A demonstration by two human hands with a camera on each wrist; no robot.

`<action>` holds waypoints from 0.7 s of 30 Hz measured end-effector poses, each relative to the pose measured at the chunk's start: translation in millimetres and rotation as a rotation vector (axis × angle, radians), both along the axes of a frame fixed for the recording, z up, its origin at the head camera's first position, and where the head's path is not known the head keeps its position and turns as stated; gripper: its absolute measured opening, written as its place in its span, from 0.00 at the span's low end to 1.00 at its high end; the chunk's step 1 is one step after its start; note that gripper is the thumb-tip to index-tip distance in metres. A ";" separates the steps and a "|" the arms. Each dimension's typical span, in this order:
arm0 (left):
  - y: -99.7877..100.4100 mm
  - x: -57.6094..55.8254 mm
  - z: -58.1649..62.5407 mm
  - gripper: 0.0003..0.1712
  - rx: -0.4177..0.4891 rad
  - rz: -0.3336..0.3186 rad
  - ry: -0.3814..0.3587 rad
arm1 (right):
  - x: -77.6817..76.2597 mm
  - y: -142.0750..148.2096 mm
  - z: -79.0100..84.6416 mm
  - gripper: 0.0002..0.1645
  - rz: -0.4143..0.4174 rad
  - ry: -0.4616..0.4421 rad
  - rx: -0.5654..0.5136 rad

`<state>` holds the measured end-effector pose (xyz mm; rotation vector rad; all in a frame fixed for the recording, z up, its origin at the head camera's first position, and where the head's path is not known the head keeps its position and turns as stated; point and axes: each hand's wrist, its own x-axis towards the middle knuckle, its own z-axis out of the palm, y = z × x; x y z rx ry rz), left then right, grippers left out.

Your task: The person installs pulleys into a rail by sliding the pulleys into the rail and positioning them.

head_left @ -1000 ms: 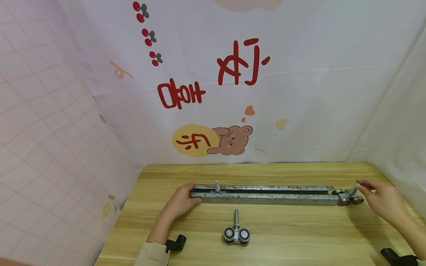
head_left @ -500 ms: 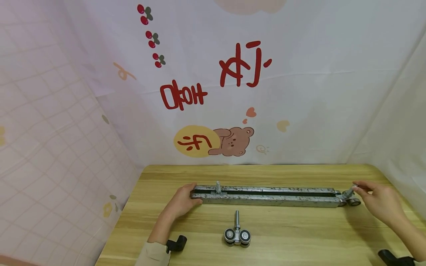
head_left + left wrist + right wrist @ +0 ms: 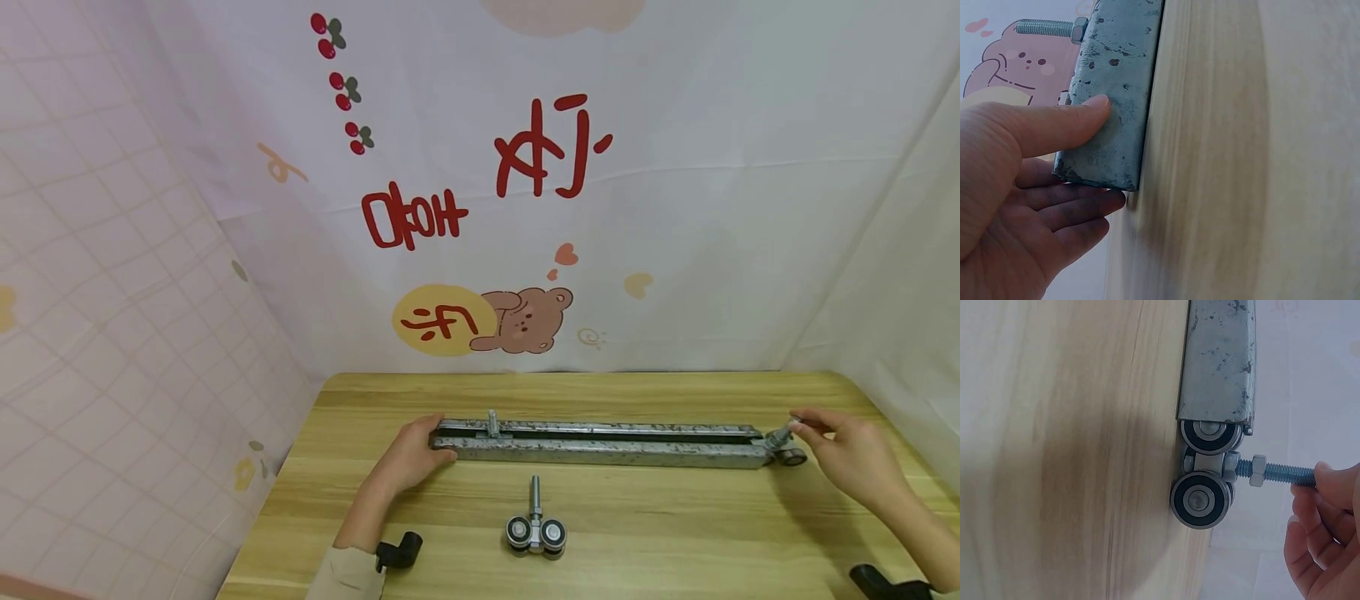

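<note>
A scuffed metal track with a slot along its top lies across the table. My left hand grips its left end, thumb on the near side, as the left wrist view also shows. Close to that end, a threaded bolt stands up out of the slot. At the opposite end, my right hand pinches the bolt of a roller trolley between thumb and fingers. One wheel pair of this trolley is partly inside the track's end; the other pair sits outside it.
A second roller trolley rests on the wooden table in front of the track, its bolt pointing toward the back. A printed cloth backdrop rises behind the table, with cloth on both sides too.
My right hand has moved left with the roller trolley, and its leading wheels have entered the track's right end. The left hand keeps its grip on the track.
</note>
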<state>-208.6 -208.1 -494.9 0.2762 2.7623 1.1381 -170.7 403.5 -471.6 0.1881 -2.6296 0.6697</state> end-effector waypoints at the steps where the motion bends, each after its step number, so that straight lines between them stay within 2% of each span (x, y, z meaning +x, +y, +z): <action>1: 0.1 0.0 0.2 0.44 0.001 0.000 0.000 | -0.1 -0.6 -0.1 0.12 0.005 0.009 -0.006; 5: 0.2 0.1 1.0 0.44 0.006 0.000 -0.003 | -1.5 -3.3 -0.3 0.10 0.027 0.041 -0.025; 14: 0.8 0.9 2.2 0.44 -0.007 0.000 -0.008 | -0.8 -12.5 0.6 0.10 0.052 0.020 -0.016; 21: 1.0 1.1 2.0 0.44 -0.005 0.001 -0.007 | -2.7 -19.2 0.2 0.10 0.077 0.055 -0.033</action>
